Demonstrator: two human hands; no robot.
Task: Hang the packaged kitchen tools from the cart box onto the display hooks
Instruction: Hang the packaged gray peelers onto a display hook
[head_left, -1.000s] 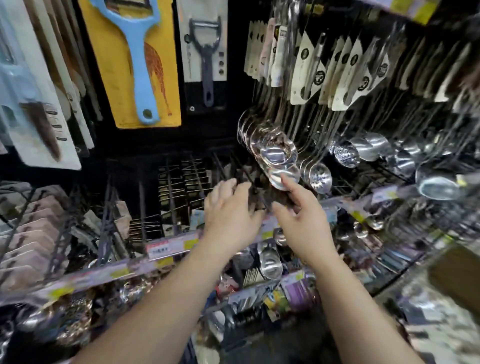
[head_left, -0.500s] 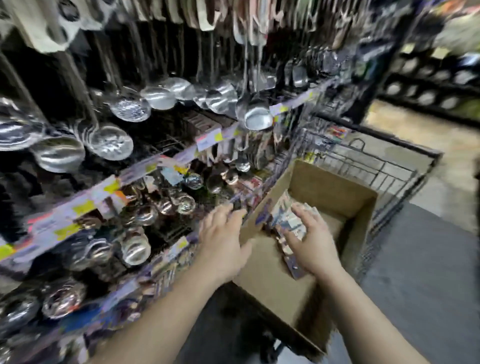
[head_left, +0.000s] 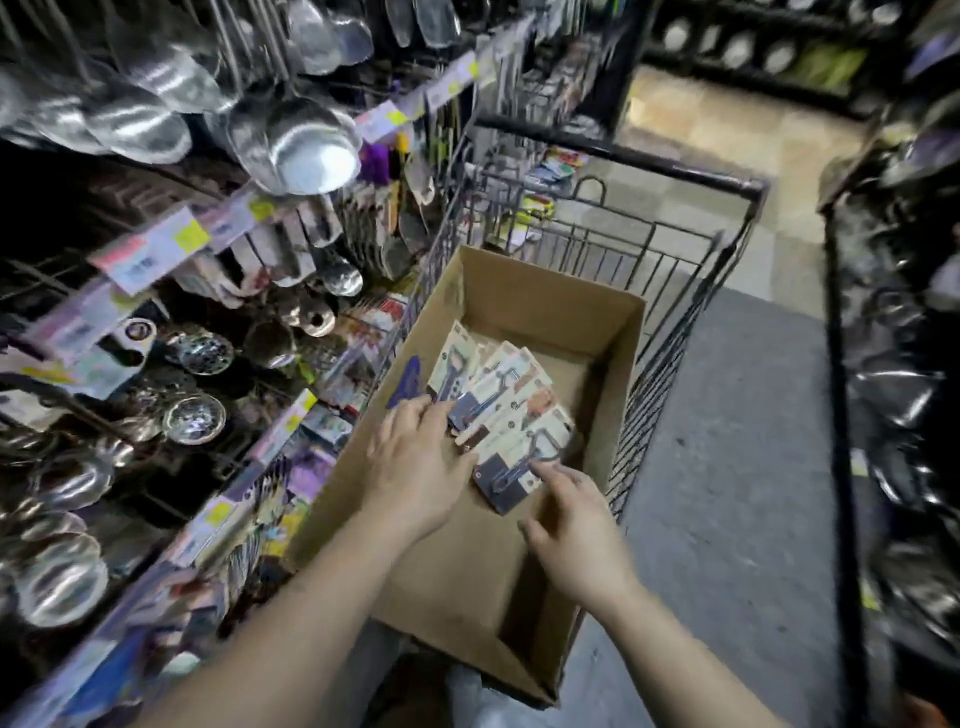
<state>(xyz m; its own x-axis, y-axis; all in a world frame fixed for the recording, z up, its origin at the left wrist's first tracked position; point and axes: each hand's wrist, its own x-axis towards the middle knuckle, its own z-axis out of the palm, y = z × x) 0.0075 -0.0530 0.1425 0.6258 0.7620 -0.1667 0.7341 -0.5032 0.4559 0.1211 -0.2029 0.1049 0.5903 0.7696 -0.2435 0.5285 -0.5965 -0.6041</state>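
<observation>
An open cardboard box (head_left: 540, 312) sits in a wire shopping cart (head_left: 670, 260). A fanned stack of carded kitchen tools (head_left: 506, 397) lies inside it, each a beige card with a dark tool. My left hand (head_left: 418, 467) reaches into the box, its fingers lying fairly straight on the left end of the stack. My right hand (head_left: 576, 525) hovers at the near end, fingers loosely bent, a fingertip touching the nearest card (head_left: 511, 480). Neither hand has lifted a package.
To the left, display racks carry hanging steel ladles (head_left: 306, 148), strainers (head_left: 195, 418) and price-label rails (head_left: 156, 249), close against the cart's left side. Grey floor (head_left: 727, 467) lies right of the cart, then another dark rack (head_left: 893, 395).
My view swung from the ladle hooks down and right to the cart. Both hands left the display and went into the box, onto the carded tools.
</observation>
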